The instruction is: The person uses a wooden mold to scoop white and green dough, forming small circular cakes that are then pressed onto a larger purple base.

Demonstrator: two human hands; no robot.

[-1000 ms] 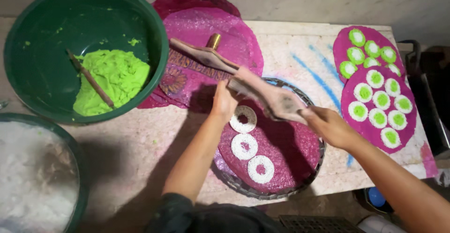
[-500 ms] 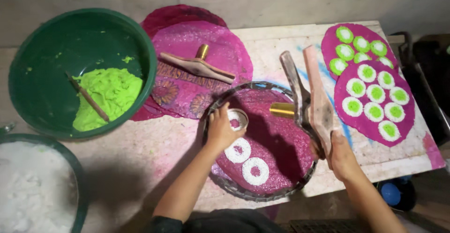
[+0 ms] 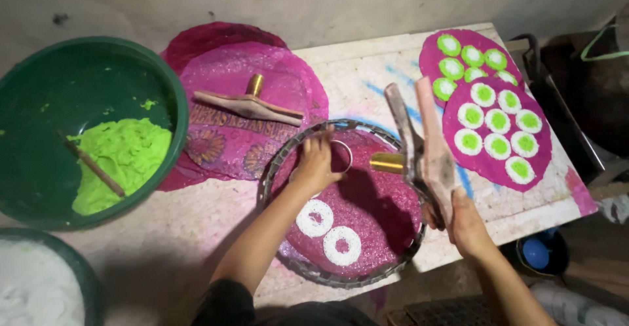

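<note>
Left hand (image 3: 316, 167) is down inside the round wire tray (image 3: 275, 169), fingers curled together around a white ring (image 3: 341, 156) at the tray's far side, pressing it onto the magenta sheet (image 3: 373, 214) that lines the tray. Nearer the person on that same sheet, 2 white dough rings (image 3: 327, 232) lie side by side, just apart from each other.

Right hand (image 3: 466, 224) sits just past the tray's right rim, fingers clamped tight on the handle of a wooden press (image 3: 426, 149), which stands tilted up on end. A brass cylinder (image 3: 388, 163) sticks out from the press sideways, over the tray's right part.

Left of the tray, a 2nd wooden press (image 3: 247, 106) with a brass knob lies flat on a stack of magenta sheets (image 3: 216, 57). Further left of the tray, the big green basin (image 3: 167, 83) holds bright green dough (image 3: 124, 159) with a stick (image 3: 95, 167) resting in it. Near-left of the tray, a bowl of white flour (image 3: 33, 293) shows at the frame's corner.

Right of the tray and beyond it, 2 magenta discs (image 3: 458, 113) carry rows of white rings filled with green (image 3: 485, 119), all sitting on the pale worktable (image 3: 354, 64).
</note>
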